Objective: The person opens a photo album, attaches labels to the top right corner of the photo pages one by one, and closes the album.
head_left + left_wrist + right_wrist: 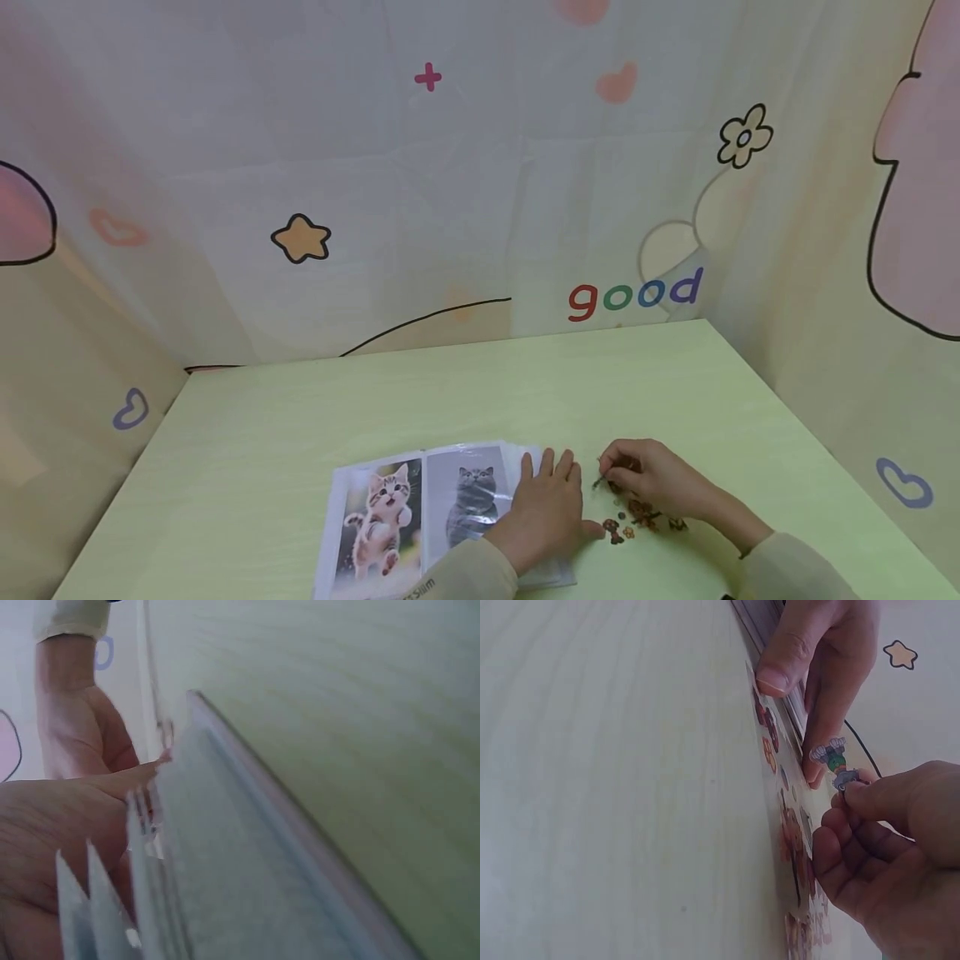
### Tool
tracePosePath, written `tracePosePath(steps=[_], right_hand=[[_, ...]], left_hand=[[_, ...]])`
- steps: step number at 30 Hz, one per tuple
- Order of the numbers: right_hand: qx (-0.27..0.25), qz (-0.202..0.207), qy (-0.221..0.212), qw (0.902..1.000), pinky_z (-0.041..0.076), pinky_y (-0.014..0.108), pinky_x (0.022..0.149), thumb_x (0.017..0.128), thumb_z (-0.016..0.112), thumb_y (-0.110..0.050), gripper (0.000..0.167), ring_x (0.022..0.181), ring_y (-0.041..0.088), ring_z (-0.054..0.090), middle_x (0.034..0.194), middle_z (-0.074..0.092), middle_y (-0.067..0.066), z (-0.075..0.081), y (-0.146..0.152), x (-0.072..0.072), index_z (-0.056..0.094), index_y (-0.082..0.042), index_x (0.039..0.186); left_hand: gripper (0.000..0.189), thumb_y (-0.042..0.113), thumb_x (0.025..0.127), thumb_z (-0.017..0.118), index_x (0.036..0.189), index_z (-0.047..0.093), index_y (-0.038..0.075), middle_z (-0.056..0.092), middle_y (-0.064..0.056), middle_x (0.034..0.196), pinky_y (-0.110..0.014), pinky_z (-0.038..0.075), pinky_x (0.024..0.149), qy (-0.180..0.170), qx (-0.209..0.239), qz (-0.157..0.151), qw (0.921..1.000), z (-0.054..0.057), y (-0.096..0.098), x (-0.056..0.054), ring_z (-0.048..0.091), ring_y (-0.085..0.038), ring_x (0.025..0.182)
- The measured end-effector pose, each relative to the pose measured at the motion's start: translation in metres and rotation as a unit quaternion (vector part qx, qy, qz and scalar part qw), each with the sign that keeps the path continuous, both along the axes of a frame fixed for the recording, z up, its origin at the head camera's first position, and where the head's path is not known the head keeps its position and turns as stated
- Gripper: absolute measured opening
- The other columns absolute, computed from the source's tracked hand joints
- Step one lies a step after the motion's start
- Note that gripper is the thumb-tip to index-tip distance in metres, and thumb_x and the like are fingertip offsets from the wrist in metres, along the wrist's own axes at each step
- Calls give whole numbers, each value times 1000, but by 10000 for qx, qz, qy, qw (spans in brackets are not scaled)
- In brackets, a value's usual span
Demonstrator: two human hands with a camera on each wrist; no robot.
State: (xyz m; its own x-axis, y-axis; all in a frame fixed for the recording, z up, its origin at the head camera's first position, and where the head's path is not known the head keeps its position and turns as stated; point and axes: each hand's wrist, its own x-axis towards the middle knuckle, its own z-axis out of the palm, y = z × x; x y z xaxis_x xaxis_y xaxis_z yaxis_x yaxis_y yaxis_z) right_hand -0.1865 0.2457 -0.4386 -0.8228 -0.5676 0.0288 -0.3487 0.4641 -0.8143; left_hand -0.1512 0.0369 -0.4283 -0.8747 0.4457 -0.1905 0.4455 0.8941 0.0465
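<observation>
A photo album [324,542] lies open on the table, with a kitten picture [386,521] on its left page and a grey cat picture [474,498] beside it. My left hand [546,504] rests with fingers extended on the album's right side, its thumb pointing toward several small stickers [641,512]. Just right of the album, my right hand [660,479] pinches a small figure sticker [834,757], grey and green, between thumb and forefinger. In the left wrist view, album pages [225,847] stand fanned beside the left palm [60,832].
The loose stickers, mostly brown figures [791,836] plus a small orange flower shape [769,754], lie on the pale green table [300,417] under and beside the right hand. A printed cloth curtain [360,167] borders the table at the back and both sides.
</observation>
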Motion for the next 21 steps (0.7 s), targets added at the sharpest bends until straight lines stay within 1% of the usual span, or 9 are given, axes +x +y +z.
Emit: tracePosePath(steps=[6,9,13,14,19,20,21], right_hand=[[-179,-65,-210,9996,52,25,70,103,61,-4,6,80,15,60,95,68,6,0,1,0,67,-5,101],[-283,-93,-312,9991,52,26,69,103,61,-4,6,79,15,60,94,68,7,-1,1,-1,67,-4,102],[-380,-174,-349,9985,53,26,70,103,61,-4,7,80,16,61,96,68,7,-1,0,-1,68,-5,102],[-380,-207,-341,9985,53,26,70,103,62,-4,7,80,16,61,96,69,7,0,-1,0,68,-5,102],[-408,-369,-548,9970,48,25,55,104,61,-7,10,64,17,54,91,67,13,8,-4,-2,69,-2,106],[-399,-395,-574,9968,48,26,53,104,61,-8,11,63,17,53,92,68,13,10,-5,-2,70,-1,108],[-392,-404,-559,9969,49,26,53,104,61,-9,13,64,18,54,95,69,14,11,-6,-3,70,-1,109]], left_hand=[[85,66,92,64,156,47,13,38,-1,164,-52,25,122,-257,382,70,9989,1,-2,-5,31,-26,152],[81,62,94,65,155,47,11,38,-2,164,-52,25,122,-286,619,108,9976,0,-4,-6,33,-27,151],[75,54,97,66,153,49,8,39,-6,163,-51,28,121,-190,987,112,9949,2,-8,-6,35,-29,150],[74,53,98,65,153,49,7,40,-7,163,-50,28,121,-166,1067,104,9941,3,-9,-5,36,-29,150],[71,50,99,66,152,50,5,42,-10,161,-50,31,119,-27,1236,-3,9923,15,-16,0,37,-31,149],[71,50,99,66,152,51,5,42,-10,161,-51,31,119,-12,1260,-20,9920,18,-18,2,37,-31,149],[71,49,98,67,151,51,4,42,-11,161,-51,31,119,-6,1305,-29,9914,21,-21,3,37,-32,149]])
